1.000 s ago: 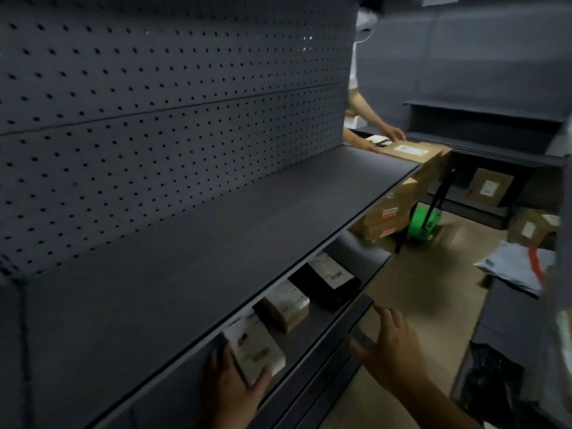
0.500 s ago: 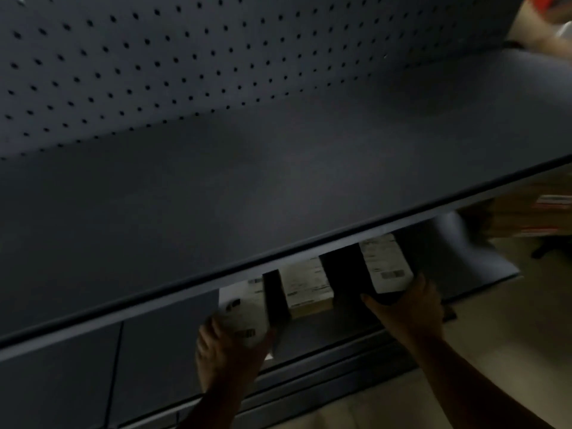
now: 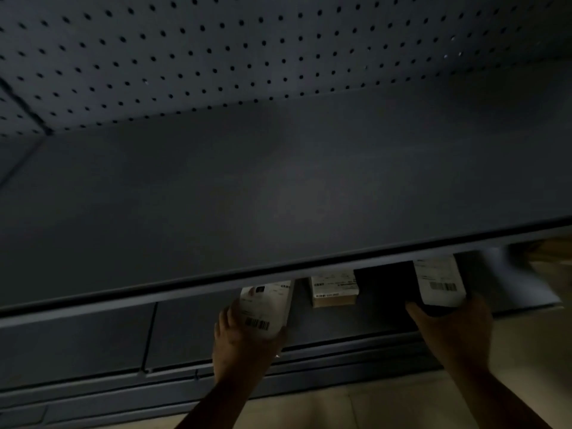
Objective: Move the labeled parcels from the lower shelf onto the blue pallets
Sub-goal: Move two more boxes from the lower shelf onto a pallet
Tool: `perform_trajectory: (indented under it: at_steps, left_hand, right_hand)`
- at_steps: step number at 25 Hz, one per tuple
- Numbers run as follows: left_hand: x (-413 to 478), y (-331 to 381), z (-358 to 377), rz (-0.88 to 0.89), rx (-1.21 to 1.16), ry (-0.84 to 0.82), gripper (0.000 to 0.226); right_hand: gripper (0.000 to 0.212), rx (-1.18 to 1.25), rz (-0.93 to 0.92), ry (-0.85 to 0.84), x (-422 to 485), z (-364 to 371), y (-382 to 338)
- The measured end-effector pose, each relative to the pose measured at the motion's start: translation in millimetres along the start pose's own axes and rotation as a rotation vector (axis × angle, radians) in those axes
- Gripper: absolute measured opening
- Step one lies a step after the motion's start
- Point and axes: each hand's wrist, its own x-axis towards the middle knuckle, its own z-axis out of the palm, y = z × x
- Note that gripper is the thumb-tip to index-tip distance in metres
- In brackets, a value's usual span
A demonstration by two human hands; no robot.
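Three labeled parcels lie on the dark lower shelf (image 3: pixel 340 323), partly hidden under the upper shelf's front edge. My left hand (image 3: pixel 244 339) grips the near end of a white parcel (image 3: pixel 266 305) with a barcode label. A small brown box (image 3: pixel 334 292) with a white label sits in the middle, untouched. My right hand (image 3: pixel 455 326) holds the near edge of a black parcel (image 3: pixel 387 283) that bears a white barcode label (image 3: pixel 439 283). No blue pallet is in view.
A wide, dark upper shelf (image 3: pixel 278 196) overhangs the parcels, with a perforated back panel (image 3: pixel 216 57) above it. Beige floor (image 3: pixel 371 407) shows at the bottom. A blurred brown shape (image 3: pixel 551 252) sits at the far right.
The camera swung from along the aisle to face the shelf. My right hand came in from the shelf's edge onto the black parcel. My left hand has kept its hold on the white parcel.
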Motion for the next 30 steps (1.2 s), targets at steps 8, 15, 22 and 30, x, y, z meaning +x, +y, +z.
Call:
perform_trajectory:
  at_steps: [8, 15, 22, 30]
  left_hand:
    - [-53.1, -9.7, -67.0, -0.02, -0.113, 0.016, 0.108]
    - [-111.7, -49.0, -122.3, -0.158, -0.1, 0.244, 0.118]
    - [-161.6, -141.1, -203.0, -0.38, -0.121, 0.471, 0.114]
    - [-209.8, -261.8, -296.8, -0.613, -0.206, 0.678, 0.099]
  right_hand:
    - [0.111, -0.329, -0.235, -0.22, -72.7, -43.2, -37.7]
    - [0.115, -0.161, -0.359, -0.568, -135.5, -26.0, -99.9]
    - [0.131, -0.208, -0.61, -0.81, -235.8, 26.7, -164.7]
    - [0.123, -0.197, -0.938, -0.968, -406.8, 89.1, -240.4]
